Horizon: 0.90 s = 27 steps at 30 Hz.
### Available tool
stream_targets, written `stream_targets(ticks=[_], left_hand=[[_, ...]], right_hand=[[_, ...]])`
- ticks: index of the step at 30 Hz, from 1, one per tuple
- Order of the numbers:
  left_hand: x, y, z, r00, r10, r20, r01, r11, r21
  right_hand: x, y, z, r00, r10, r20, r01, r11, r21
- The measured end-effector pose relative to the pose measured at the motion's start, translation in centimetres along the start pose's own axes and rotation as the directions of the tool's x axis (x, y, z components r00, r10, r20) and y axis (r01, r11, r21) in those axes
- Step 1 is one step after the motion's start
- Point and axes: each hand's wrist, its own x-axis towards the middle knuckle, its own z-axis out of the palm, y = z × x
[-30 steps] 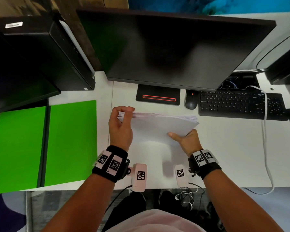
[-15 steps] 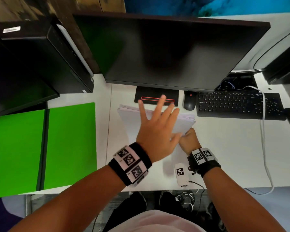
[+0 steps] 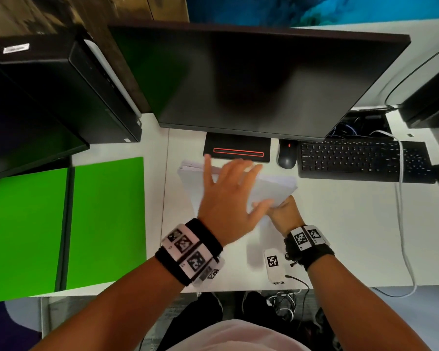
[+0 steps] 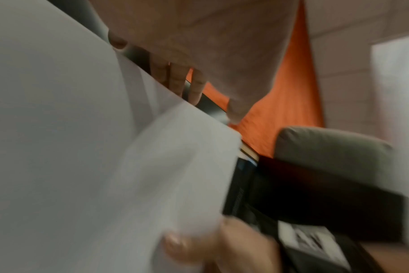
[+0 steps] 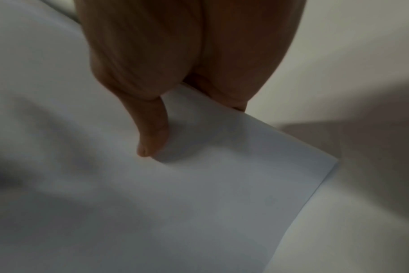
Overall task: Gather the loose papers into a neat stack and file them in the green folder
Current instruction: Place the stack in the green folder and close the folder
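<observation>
Resting mid-desk before monitor stand (image 3: 237, 150): paper stack (image 3: 271, 188), far edges uneven. Right hand (image 3: 285, 214) pinches near right corner; left hand (image 3: 228, 198) splayed flat above. Green folder (image 3: 69, 224) lies open to left, nearer left hand.

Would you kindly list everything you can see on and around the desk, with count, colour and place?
paper stack: one, white, desk centre, in front of the monitor stand
green folder: one, lying open, desk left
monitor: one, black, screen dark, behind the papers
monitor stand: one, black with red stripe
mouse: one, black, left of the keyboard
keyboard: one, black, desk right
cable: one, white, crossing the keyboard
computer tower: one, black, back left
desk: one, white
left hand: fingers spread, over the papers
right hand: pinches the stack's near right corner
</observation>
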Motion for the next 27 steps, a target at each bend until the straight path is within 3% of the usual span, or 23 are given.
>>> stream_targets(ticks=[2, 3, 4, 6, 7, 8, 13, 16, 18, 23, 27], left_hand=[[0.3, -2.6, -0.7, 0.971, -0.209, -0.12, 0.194, 0.973, -0.122], [0.3, -3.9, -1.0, 0.924, -0.357, -0.14, 0.317, 0.916, -0.245], [0.3, -5.1, -1.0, 0.858, -0.503, -0.106, 0.42, 0.806, -0.418], [0.0, -6.6, -0.6, 0.727, -0.682, 0.085, 0.497, 0.436, -0.75], [-0.1, -6.8, -0.2, 0.695, -0.695, 0.185, 0.488, 0.267, -0.831], [-0.2, -6.8, -0.1, 0.69, -0.687, 0.23, 0.479, 0.193, -0.857], [-0.7, -5.8, -0.2, 0.714, -0.694, 0.097, 0.347, 0.231, -0.909], [-1.4, -5.0, -1.1, 0.7, -0.713, 0.024, 0.249, 0.212, -0.945], [-2.2, -4.9, -0.7, 0.688, -0.724, 0.041, 0.272, 0.205, -0.94], [-3.2, -5.5, 0.7, 0.613, -0.778, 0.138, 0.406, 0.161, -0.9], [-2.7, -5.7, 0.5, 0.602, -0.784, 0.152, 0.431, 0.159, -0.888]], right_hand=[[0.0, 0.2, -0.1, 0.998, 0.055, -0.042, -0.055, 0.998, -0.014], [0.1, 0.4, -0.1, 0.996, 0.076, -0.055, -0.077, 0.997, -0.015], [0.0, 0.5, -0.2, 0.995, 0.08, -0.057, -0.082, 0.996, -0.019], [0.0, 0.6, -0.2, 0.995, 0.079, -0.059, -0.081, 0.996, -0.031], [0.1, 0.6, -0.1, 0.995, 0.082, -0.061, -0.084, 0.996, -0.037], [0.2, 0.7, -0.1, 0.995, 0.082, -0.06, -0.084, 0.996, -0.042], [-0.1, -0.8, 0.1, 0.998, 0.022, -0.06, -0.024, 0.999, -0.033], [-0.2, -1.6, 0.0, 0.998, -0.042, -0.043, 0.042, 0.999, 0.001], [-0.3, -1.0, 0.3, 0.999, -0.044, -0.03, 0.044, 0.999, -0.027], [-0.2, 1.5, 0.6, 0.993, 0.096, -0.069, -0.099, 0.994, -0.037], [0.0, 1.4, 0.7, 0.993, 0.09, -0.078, -0.094, 0.995, -0.044]])
